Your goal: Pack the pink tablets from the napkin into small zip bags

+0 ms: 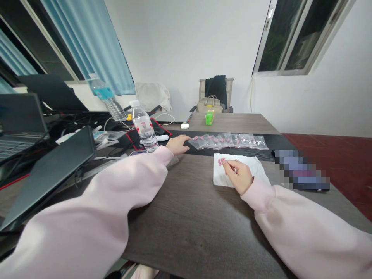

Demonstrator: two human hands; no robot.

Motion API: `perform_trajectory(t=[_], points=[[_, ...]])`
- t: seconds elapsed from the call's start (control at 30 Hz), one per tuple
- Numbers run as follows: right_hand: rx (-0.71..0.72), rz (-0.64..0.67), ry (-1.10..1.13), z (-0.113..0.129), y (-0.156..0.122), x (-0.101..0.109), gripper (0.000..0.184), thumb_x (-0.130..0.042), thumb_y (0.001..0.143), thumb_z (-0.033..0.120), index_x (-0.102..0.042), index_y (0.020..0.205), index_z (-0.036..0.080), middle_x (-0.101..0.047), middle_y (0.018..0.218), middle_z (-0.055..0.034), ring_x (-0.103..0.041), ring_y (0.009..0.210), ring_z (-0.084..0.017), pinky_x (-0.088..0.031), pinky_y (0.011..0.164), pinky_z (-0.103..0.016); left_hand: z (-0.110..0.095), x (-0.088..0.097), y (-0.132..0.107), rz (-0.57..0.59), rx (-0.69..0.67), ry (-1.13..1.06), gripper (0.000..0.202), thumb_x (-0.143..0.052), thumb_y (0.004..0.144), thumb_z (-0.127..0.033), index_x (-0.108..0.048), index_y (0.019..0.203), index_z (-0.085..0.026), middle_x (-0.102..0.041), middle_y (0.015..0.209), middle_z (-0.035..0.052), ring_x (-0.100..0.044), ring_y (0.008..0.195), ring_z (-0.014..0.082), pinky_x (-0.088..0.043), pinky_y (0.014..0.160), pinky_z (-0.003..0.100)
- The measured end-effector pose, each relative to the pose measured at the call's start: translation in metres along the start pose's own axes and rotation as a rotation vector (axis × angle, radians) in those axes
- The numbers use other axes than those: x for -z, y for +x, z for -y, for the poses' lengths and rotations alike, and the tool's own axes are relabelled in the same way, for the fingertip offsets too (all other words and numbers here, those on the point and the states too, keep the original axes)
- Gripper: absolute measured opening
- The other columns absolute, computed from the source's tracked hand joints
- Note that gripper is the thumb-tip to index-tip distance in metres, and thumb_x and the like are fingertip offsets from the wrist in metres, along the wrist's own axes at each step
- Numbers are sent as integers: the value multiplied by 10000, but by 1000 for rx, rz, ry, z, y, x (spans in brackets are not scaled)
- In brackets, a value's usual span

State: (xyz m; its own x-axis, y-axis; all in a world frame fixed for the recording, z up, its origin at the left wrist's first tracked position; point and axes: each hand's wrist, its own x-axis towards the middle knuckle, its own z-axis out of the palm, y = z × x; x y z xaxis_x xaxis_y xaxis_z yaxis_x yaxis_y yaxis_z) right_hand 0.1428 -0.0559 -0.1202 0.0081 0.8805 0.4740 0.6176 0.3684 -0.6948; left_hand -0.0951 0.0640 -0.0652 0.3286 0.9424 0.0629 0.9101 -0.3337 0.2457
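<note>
My left hand [178, 145] lies flat on the dark wooden table [192, 217] with its fingers stretched toward a row of small clear plastic bags [229, 140] that hold pink bits. Its fingertips nearly touch the nearest bag [197, 142]. My right hand [237, 175] rests on a white paper napkin [258, 166], fingers pinched together over small pink pieces [221, 161] lying on the napkin. Both arms wear pale pink sleeves.
A water bottle [144, 130] stands just left of my left hand, a second one [109, 99] behind it. Laptops [46, 166] and cables crowd the left side. A green box [209, 117] and white earbud case [185, 125] sit farther back. A chair with a bag [209, 104] stands beyond the table.
</note>
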Motion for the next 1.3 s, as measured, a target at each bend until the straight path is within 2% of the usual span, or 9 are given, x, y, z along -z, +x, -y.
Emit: perform_trajectory(t=[0.1, 0.2, 0.5, 0.67, 0.93, 1.0, 1.1, 1.2, 1.3], points=[[1, 5, -6, -1, 0, 0, 443, -414, 863, 447, -431, 489, 210, -447, 482, 10, -429, 521, -131, -329, 554, -268, 9, 21, -16, 252, 91, 195, 651, -674, 649, -452, -582, 1209, -134, -584, 1263, 172, -551, 1146, 340, -434, 938, 386], [4, -4, -14, -2, 0, -1, 432, -414, 860, 443, -444, 498, 209, -465, 487, 7, -436, 522, -133, -332, 557, -270, 17, 27, -35, 390, 185, 329, 611, -648, 655, -554, -638, 1089, -125, -639, 1158, 196, -594, 1065, 353, -468, 859, 374], [57, 32, 92, -2, 0, -2, 411, -451, 844, 430, -383, 504, 209, -412, 503, 27, -408, 516, -118, -328, 534, -259, 3, 18, -58, 301, 222, 299, 334, -630, 723, -343, -649, 993, -148, -667, 1079, 143, -634, 1001, 292, -492, 817, 330], [93, 61, 104, 1, 0, -1, 389, -478, 825, 403, -354, 512, 209, -391, 515, 30, -405, 522, -116, -311, 508, -254, -16, 15, -72, 158, 282, 448, 447, -547, 800, -346, -543, 1148, -66, -585, 1194, 248, -569, 1107, 378, -440, 901, 484], [130, 56, 164, 5, 0, -1, 362, -503, 831, 364, -409, 520, 203, -441, 526, 28, -432, 542, -116, -354, 560, -258, -34, 12, -82, 139, 268, 425, 421, -440, 779, -35, -469, 1199, -65, -650, 1095, 217, -625, 1041, 330, -490, 820, 417], [135, 55, 192, 7, 0, 0, 317, -519, 822, 353, -460, 551, 200, -489, 561, 20, -444, 562, -118, -367, 579, -259, -36, 12, -77, 64, 241, 252, 368, -457, 792, -79, -486, 1159, -96, -678, 1041, 176, -646, 997, 297, -498, 819, 395], [107, 79, 248, 11, -1, 3, 228, -554, 800, 364, -562, 648, 194, -569, 632, 4, -471, 592, -125, -390, 599, -261, -47, 10, -73, -39, 139, -483, 287, -516, 794, -185, -495, 1078, -152, -712, 958, 96, -682, 885, 230, -526, 779, 353], [44, 155, 339, 14, -2, 6, 271, -544, 810, 431, -640, 741, 188, -629, 685, -19, -518, 635, -145, -417, 612, -272, -68, 4, -74, -57, 54, -1224, 307, -593, 740, -198, -487, 1024, -157, -705, 1015, 101, -680, 915, 216, -531, 806, 376], [-11, 248, 442, 13, -2, 4, 387, -504, 829, 518, -683, 767, 180, -674, 729, -46, -553, 658, -161, -436, 595, -281, -89, -11, -78, -80, 36, -1581, 356, -672, 673, -176, -494, 980, -154, -698, 1042, 100, -667, 970, 205, -491, 913, 385]])
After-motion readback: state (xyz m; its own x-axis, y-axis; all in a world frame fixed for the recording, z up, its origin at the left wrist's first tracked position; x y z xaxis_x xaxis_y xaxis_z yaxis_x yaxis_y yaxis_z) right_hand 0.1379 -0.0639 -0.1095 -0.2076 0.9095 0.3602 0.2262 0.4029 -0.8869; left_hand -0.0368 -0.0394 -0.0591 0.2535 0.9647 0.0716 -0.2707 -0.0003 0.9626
